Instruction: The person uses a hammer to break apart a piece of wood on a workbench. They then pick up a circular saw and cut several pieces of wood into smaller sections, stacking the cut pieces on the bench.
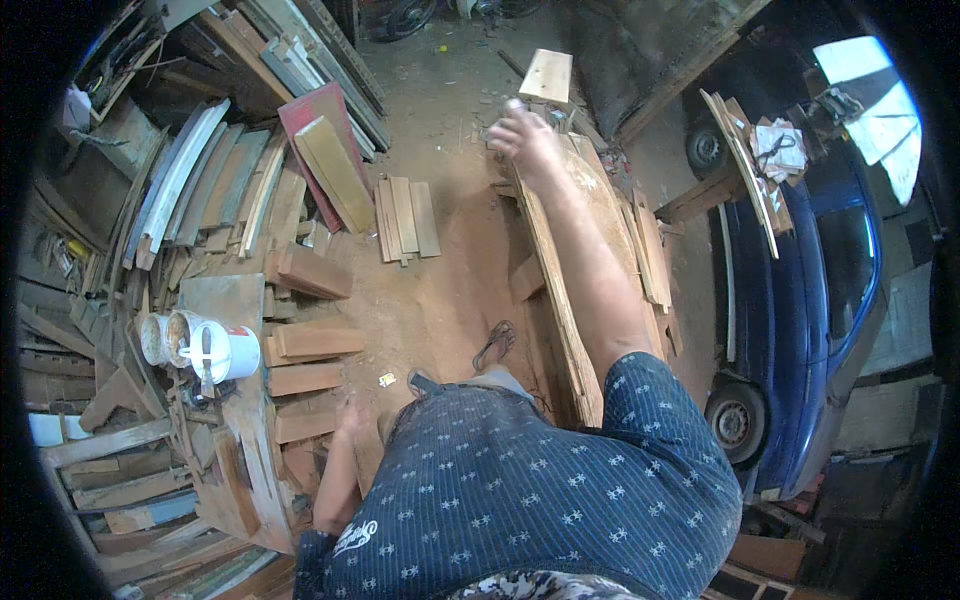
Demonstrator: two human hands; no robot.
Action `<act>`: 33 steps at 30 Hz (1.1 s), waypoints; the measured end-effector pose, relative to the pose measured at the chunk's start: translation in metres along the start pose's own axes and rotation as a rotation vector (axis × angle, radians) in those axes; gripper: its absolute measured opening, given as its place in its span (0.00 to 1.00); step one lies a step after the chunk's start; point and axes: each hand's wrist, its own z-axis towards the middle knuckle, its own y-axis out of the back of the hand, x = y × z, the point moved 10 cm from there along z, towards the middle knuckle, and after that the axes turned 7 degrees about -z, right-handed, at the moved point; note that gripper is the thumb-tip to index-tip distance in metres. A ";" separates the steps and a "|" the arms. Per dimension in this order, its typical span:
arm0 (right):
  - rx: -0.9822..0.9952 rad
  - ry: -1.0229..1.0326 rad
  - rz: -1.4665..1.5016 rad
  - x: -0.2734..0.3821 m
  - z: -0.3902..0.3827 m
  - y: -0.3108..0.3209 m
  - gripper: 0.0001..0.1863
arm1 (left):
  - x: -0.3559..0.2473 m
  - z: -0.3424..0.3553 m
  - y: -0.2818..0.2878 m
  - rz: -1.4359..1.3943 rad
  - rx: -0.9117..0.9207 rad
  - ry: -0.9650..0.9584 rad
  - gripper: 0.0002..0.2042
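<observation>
My right arm reaches forward over a long wooden workbench. At its far end my right hand hangs over the bench edge, fingers apart and somewhat blurred, with nothing in them. Just beyond that hand is a short pale board, apart from the fingers. Low at my left side hangs my left hand, close to a stack of reddish-brown boards. Its fingers are too smeared and small to make out.
White buckets stand on a plank table at left. Leaning boards and a small row of planks lie ahead on the dirt floor. Right of the bench, a blue vehicle is parked behind a wooden post.
</observation>
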 end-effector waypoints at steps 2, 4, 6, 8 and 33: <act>0.155 -0.042 -0.161 -0.023 -0.031 -0.064 0.40 | 0.038 -0.002 0.017 -0.114 -0.088 0.034 0.34; 0.335 -0.138 -0.156 -0.061 -0.074 -0.116 0.36 | 0.071 -0.009 0.022 -0.145 -0.108 0.095 0.34; 0.485 -0.278 -0.149 -0.113 -0.113 -0.153 0.34 | 0.099 -0.015 0.024 -0.175 -0.119 0.145 0.33; 0.580 -0.402 -0.211 -0.167 -0.150 -0.170 0.32 | 0.119 -0.024 0.016 -0.201 -0.116 0.182 0.32; 0.410 -0.876 -0.698 -0.494 -0.316 0.147 0.13 | 0.075 -0.166 0.047 -0.158 -0.339 0.048 0.16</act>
